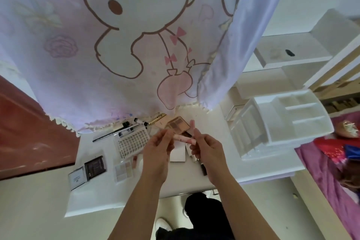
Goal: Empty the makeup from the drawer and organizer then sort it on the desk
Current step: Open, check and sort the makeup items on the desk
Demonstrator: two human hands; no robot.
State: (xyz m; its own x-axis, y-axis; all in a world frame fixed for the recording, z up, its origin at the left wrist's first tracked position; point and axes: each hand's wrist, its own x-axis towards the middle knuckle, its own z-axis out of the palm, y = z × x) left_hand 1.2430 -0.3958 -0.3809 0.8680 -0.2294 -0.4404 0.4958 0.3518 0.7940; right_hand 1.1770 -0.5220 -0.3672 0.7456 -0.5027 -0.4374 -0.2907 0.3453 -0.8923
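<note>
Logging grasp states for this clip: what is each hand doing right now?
Left hand: pinches one end of the pink tube.
Right hand: grips the tube's other end.

Bedroom: cartoon curtain (120,45), bedding (327,161).

On the desk (226,154) I record: palette (178,125) just beyond my fingers (197,134), lash tray (132,140) to their left, organizer (282,122) well right; tube (185,139) between the fingers.
</note>
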